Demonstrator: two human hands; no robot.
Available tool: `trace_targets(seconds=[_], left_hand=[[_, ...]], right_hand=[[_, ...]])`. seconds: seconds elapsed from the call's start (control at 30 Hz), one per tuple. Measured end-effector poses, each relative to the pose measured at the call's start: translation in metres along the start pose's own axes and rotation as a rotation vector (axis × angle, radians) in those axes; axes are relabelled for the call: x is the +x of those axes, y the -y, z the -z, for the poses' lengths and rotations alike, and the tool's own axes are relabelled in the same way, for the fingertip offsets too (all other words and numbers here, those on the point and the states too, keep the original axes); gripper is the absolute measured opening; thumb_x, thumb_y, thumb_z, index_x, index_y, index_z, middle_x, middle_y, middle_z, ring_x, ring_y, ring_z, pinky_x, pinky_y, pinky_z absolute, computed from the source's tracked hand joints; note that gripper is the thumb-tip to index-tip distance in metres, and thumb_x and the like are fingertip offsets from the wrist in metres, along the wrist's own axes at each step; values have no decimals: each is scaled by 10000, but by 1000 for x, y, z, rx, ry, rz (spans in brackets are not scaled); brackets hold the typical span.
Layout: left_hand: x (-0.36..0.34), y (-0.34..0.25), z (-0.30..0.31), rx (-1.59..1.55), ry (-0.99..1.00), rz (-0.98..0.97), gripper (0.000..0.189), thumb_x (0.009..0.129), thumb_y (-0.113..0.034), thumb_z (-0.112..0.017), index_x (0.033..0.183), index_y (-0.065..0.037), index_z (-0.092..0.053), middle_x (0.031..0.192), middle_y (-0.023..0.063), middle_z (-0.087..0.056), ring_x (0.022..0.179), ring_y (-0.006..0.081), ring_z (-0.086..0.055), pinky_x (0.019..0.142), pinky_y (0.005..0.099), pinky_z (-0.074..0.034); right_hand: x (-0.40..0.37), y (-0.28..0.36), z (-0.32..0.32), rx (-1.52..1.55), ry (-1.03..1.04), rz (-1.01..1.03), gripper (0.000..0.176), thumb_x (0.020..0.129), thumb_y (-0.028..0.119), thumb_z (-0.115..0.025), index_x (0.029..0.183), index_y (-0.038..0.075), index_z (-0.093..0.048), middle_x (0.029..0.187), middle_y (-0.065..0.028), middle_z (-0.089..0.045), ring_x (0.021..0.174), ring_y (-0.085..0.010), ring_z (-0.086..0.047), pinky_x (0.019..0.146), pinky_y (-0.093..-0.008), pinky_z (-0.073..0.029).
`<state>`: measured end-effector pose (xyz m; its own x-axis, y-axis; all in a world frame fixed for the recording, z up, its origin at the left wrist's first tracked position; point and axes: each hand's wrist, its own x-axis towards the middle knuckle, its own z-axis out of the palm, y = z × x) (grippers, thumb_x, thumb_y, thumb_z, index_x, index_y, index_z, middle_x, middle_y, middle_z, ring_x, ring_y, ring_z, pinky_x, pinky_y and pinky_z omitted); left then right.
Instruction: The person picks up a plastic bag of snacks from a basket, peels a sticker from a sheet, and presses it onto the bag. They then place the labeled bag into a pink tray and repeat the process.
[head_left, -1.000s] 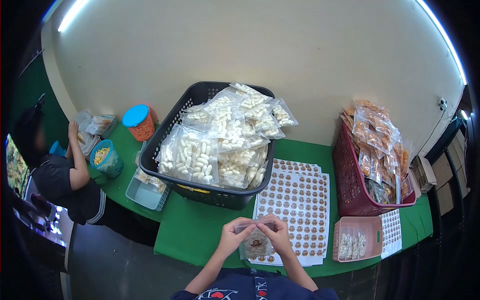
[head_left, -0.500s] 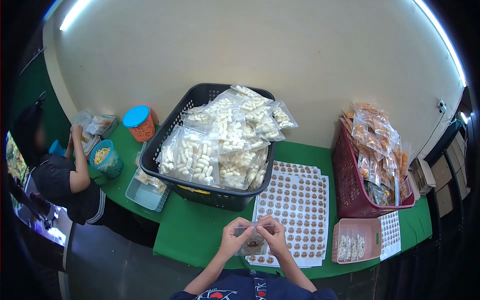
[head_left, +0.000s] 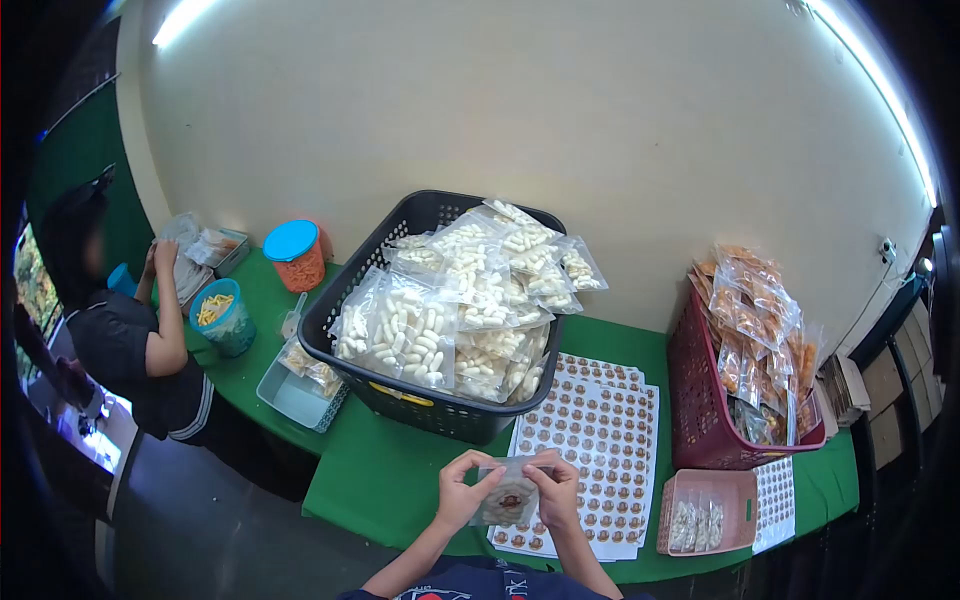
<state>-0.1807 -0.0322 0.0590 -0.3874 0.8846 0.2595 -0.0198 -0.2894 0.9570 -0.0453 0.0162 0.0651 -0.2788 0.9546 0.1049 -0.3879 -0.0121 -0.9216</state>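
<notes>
A small clear bag [head_left: 508, 498] with pale pieces inside and a round brown sticker on its front is held up between both hands near the table's front edge. My left hand [head_left: 464, 490] pinches its upper left edge. At its upper right corner, my right hand [head_left: 556, 487] grips it with thumb and fingers. Beneath and beside the right hand lie white sheets of round stickers [head_left: 590, 440]. Behind the hands stands a black basket [head_left: 430, 408] heaped with clear bags of white pieces [head_left: 405, 330].
A maroon basket [head_left: 690, 390] of orange-filled bags stands right, behind a pink tray [head_left: 738, 500] with small packets. Left are a grey tray [head_left: 290, 392], a blue-lidded tub [head_left: 298, 262] and a teal tub [head_left: 232, 330]. A co-worker [head_left: 125, 335] stands at far left, hands near bags.
The view has shifted, so the baskets and table appear lower. The bag is now turned with its sticker more visible, and my hands sit slightly further apart on its upper edge.
</notes>
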Motion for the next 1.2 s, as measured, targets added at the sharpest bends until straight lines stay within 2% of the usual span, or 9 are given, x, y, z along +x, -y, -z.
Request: trace_targets(seconds=[0.53,0.73,0.77,0.87,0.97,1.0,1.1,1.13,1.2], left_hand=[[7,-12,14,-129,-126,90,129,831,-41,-497,787,45,-582,790,55,-586,766,110,-540,729,232,-416],[0,-7,13,73,-47,9,305,814,-67,-521,1108,11,-510,1096,96,-530,1005,181,-484,903,293,-353],[-6,2,11,103,78,35,586,792,-130,-567,1302,-27,-299,1282,146,-366,1166,240,-360,980,332,-274],[-23,9,-14,310,198,-4,928,684,-119,-682,1363,-28,-56,1404,133,-25,1300,259,-98,1031,350,-179],[-20,15,-22,303,195,-107,913,691,-189,-687,1361,-47,-84,1388,233,-3,1288,375,-95,1015,400,-197],[-19,15,-26,216,85,-182,735,740,-166,-645,1325,-16,-225,1359,229,-165,1240,325,-260,982,367,-264],[-10,24,-11,5,206,119,481,809,-146,-573,1224,19,-395,1236,206,-375,1110,238,-427,901,312,-356],[-6,18,-13,69,96,-24,290,862,-137,-505,1096,34,-511,1002,123,-545,913,137,-527,789,243,-413],[-11,14,-7,-35,135,138,267,864,-143,-509,1069,28,-528,938,81,-570,862,114,-541,747,222,-422]], right_hand=[[-6,13,-7,-173,158,118,31,749,-36,-593,777,-26,-604,803,-68,-561,746,-102,-500,675,-221,-386],[-1,1,8,-198,-58,98,14,762,-16,-594,770,-24,-600,767,-58,-536,711,-96,-488,645,-221,-387],[1,0,7,-211,-86,119,17,763,-10,-595,770,-25,-599,761,-55,-530,706,-95,-485,640,-218,-386],[-4,-4,0,-326,-107,151,42,771,14,-600,777,-27,-592,770,-50,-520,711,-99,-490,650,-209,-389],[-17,-13,-11,-188,43,33,75,761,33,-617,790,-30,-589,803,-54,-532,741,-103,-502,671,-206,-393],[-18,-9,-10,-285,131,-18,144,739,61,-643,846,-21,-594,897,-69,-535,810,-128,-506,719,-230,-400],[-10,-2,-1,-559,173,219,260,721,57,-655,957,-17,-575,944,-63,-514,878,-127,-484,755,-247,-397],[-9,-6,2,-454,42,124,348,710,79,-671,1023,-11,-550,991,-76,-503,945,-144,-463,807,-274,-385],[-1,-10,14,-452,42,79,379,705,111,-680,1041,2,-545,1007,-77,-504,928,-155,-481,789,-279,-396]])
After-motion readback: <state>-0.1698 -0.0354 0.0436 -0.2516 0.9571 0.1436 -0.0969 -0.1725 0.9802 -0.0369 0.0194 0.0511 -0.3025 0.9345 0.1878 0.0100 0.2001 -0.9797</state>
